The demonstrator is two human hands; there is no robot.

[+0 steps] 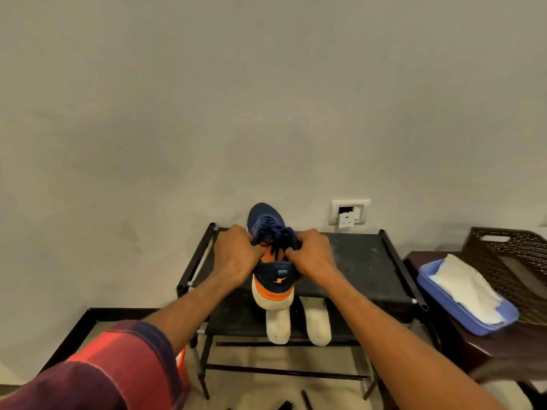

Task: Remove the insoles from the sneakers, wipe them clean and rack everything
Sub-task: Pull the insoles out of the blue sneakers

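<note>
Head view, lower middle of the frame: a sneaker sits on the top shelf of a black shoe rack, heel toward the camera and toe pointing away at the wall. Its upper is navy with dark laces, an orange band wraps the heel above a scuffed white sole, and a small orange mark sits on the back of the heel.

Both forearms reach in from the bottom corners and meet at the shoe. The left hand grips the left side of the opening, fingers curled in over the collar by the laces; the right hand does the same on the right side, knuckles up. Both are clamped on the sneaker, with its mouth between them. A red-and-maroon checked sleeve fills the lower left corner.

On the shelf below lie two pale insoles side by side, the left one partly hidden behind the heel.

At the right edge a dark table carries a blue tray holding a white cloth, and a dark woven basket stands just behind it. A white wall socket sits above the rack.
</note>
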